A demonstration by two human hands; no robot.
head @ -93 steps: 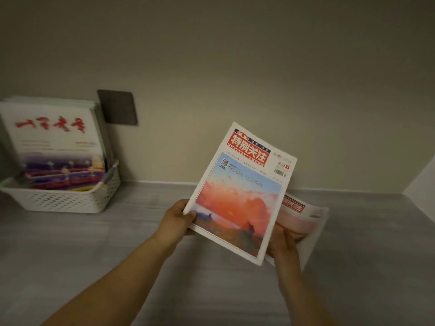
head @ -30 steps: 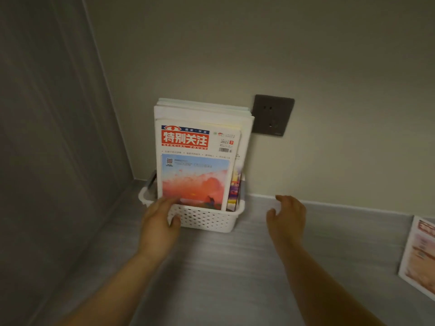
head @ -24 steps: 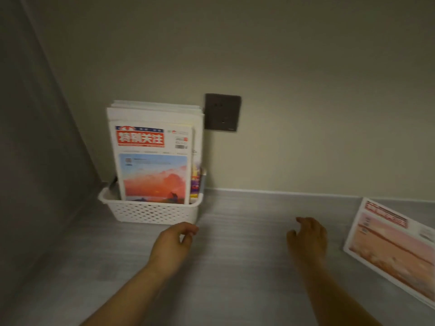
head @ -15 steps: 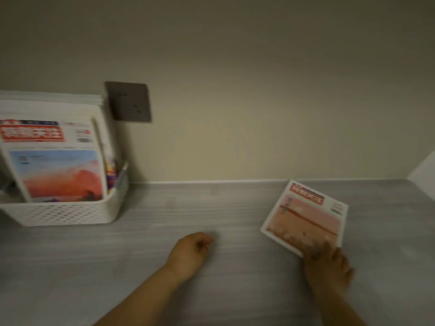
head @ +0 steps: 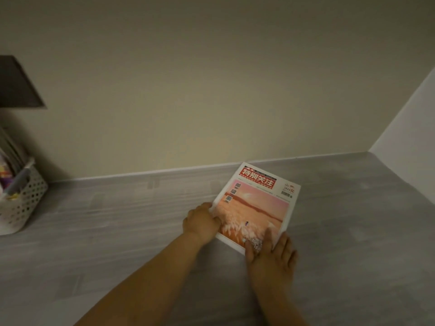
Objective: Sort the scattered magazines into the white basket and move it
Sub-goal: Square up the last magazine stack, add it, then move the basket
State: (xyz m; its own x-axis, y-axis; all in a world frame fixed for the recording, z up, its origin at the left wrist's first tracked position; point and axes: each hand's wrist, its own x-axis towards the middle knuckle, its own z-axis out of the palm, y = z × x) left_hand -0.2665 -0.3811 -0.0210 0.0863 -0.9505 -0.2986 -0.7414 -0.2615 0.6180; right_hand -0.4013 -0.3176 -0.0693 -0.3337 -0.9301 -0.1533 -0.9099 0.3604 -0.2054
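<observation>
Where both hands (head: 235, 238) meet: magazine (head: 256, 203), red masthead "特别关注".

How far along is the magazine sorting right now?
Done: magazines already stand in the white basket at far left. In hand: left hand and right hand grip the pink-cover magazine lying on the counter. Left: basket it, then move the basket.
</observation>
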